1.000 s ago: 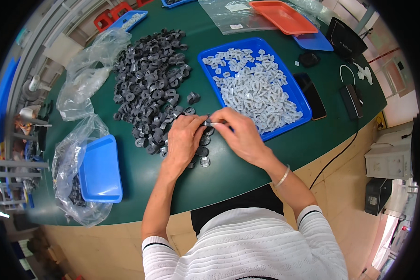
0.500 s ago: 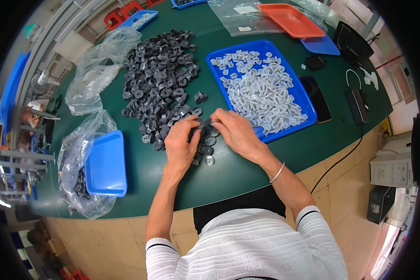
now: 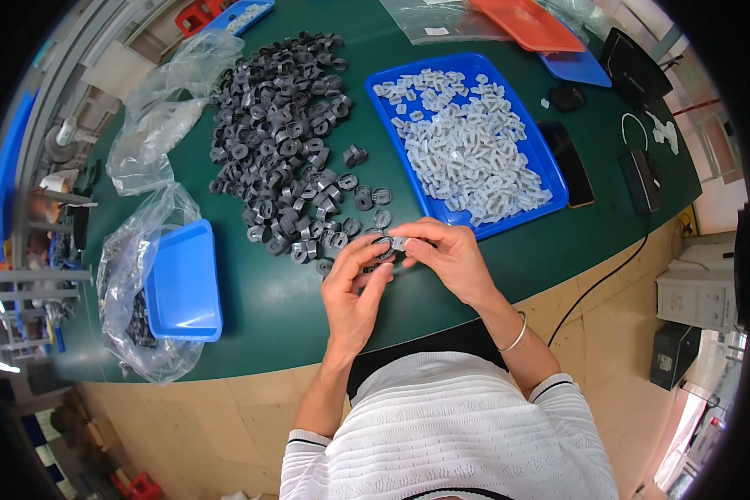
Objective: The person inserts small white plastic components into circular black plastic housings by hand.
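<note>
Dark ring-shaped part [image 3: 382, 248]: tilted, exact facing partly hidden by fingers; position between the hands, on the near side of the dark pile [image 3: 279, 142]. White piece [image 3: 399, 243], just right of it: long axis roughly crosswise, left end toward the ring. Against the frame half a second earlier, both hands sit nearer the body, fingertips closer together. Left hand [image 3: 354, 292]: fingers curled, ring gripped at the fingertips. Right hand [image 3: 457, 262]: thumb and forefinger pinched on the white piece, which projects leftward past them.

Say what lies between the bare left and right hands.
Head view: a round dark-grey plastic piece in the left hand and a small whitish plastic piece in the right hand.
</note>
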Motion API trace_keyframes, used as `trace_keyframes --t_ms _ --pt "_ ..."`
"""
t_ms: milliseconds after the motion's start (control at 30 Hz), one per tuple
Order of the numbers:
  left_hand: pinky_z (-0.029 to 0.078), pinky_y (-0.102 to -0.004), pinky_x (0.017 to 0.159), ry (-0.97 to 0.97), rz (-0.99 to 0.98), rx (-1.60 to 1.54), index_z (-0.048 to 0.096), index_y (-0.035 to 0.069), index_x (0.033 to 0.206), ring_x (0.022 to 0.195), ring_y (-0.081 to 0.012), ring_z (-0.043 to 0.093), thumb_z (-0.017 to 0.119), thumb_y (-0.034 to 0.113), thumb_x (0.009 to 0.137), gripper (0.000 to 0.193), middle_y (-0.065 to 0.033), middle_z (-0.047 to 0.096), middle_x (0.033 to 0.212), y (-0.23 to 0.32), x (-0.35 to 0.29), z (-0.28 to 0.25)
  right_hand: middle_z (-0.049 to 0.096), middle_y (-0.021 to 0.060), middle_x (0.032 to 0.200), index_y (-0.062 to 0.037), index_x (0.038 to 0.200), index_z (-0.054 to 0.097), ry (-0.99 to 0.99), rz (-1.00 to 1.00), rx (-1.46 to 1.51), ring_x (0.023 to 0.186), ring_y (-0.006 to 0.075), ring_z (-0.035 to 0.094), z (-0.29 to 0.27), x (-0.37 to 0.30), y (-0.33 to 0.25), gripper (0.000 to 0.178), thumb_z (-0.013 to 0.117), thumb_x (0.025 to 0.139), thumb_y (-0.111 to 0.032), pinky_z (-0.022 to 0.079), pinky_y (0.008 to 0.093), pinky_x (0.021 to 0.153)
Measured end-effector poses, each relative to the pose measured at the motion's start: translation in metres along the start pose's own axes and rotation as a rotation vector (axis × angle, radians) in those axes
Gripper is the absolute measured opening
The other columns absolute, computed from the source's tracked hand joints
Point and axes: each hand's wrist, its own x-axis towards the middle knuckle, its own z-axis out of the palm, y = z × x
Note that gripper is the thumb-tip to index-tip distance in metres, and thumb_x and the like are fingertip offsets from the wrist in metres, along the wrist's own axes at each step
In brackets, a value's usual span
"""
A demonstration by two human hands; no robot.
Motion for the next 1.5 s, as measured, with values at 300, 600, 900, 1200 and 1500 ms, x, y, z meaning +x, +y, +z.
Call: trace_keyframes --t_ms 300,600,900,1200,1500 --pt "0.055 -0.0252 0.078 0.048 -0.227 -0.420 0.054 -0.003 0.116 0.096 -0.0178 0.066 0.063 -0.008 0.087 0.030 -0.0129 0.058 0.117 -0.011 -0.003 -0.006 0.062 0.0051 0.095 0.0042 0.103 0.065 0.033 0.053 0.028 0.084 0.0085 0.059 0.000 -0.006 0.007 0.015 0.064 0.088 0.002 0.053 0.0225 0.072" --pt "0.053 -0.0203 0.080 0.021 -0.283 -0.398 0.056 -0.003 0.116 0.094 -0.0124 0.064 0.066 -0.009 0.085 0.033 -0.0091 0.062 0.104 -0.015 -0.008 -0.006 0.060 0.0058 0.096 0.0044 0.101 0.066 0.022 0.003 -0.222 0.079 0.0087 0.059 0.003 -0.005 0.007 0.014 0.065 0.086 0.004 0.050 0.0205 0.069" --pt "0.052 -0.0217 0.076 0.000 -0.389 -0.383 0.059 0.001 0.113 0.086 -0.0108 0.063 0.070 -0.004 0.083 0.032 -0.0063 0.063 0.105 -0.019 -0.011 -0.009 0.064 0.0019 0.085 0.0028 0.094 0.065 0.055 0.072 -0.324 0.072 0.0035 0.056 0.007 -0.009 0.003 0.008 0.067 0.087 -0.001 0.047 0.0184 0.063" --pt "0.054 -0.0222 0.075 0.038 -0.379 -0.463 0.057 -0.002 0.123 0.095 -0.0173 0.068 0.066 -0.006 0.085 0.039 -0.0082 0.058 0.110 -0.026 -0.018 -0.010 0.061 -0.0013 0.077 0.0014 0.087 0.064 0.035 0.121 -0.427 0.064 0.0018 0.049 0.012 -0.009 0.000 0.008 0.068 0.088 -0.006 0.041 0.0186 0.056" --pt "0.053 -0.0232 0.076 0.056 -0.367 -0.463 0.055 -0.005 0.124 0.095 -0.0178 0.068 0.064 -0.006 0.086 0.038 -0.0143 0.065 0.112 -0.018 -0.022 -0.008 0.063 0.0040 0.071 0.0017 0.084 0.064 0.025 0.133 -0.493 0.060 0.0093 0.052 0.016 -0.007 -0.013 0.013 0.070 0.084 -0.010 0.044 0.0267 0.056"
